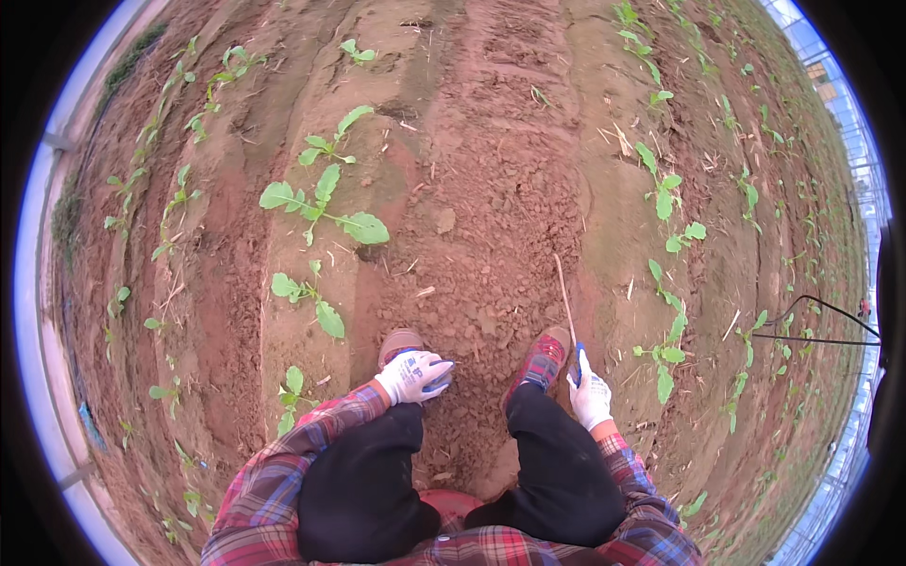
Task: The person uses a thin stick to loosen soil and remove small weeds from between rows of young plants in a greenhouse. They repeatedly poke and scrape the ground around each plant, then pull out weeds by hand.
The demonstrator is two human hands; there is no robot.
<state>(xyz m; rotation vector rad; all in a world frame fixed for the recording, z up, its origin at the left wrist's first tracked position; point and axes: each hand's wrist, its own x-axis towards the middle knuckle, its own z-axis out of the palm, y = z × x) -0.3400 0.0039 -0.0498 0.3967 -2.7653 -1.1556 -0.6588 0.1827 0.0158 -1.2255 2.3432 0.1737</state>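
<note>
My left hand, in a white glove with a blue palm, rests at my left knee. Its fingers curl loosely with a gap between them, and no object shows in it. By my right knee, my right hand in a matching glove grips the lower end of a thin stick. The stick points forward over the furrow, its far tip close to the soil. Left of the furrow grows a large leafy seedling, with a smaller seedling nearer to me. Right of my right hand stands another green seedling.
Crumbly reddish soil fills the furrow between two raised beds. My shoes are planted in it, and a red seat shows beneath me. More seedling rows run along both sides. A dark bent wire frame juts in at right.
</note>
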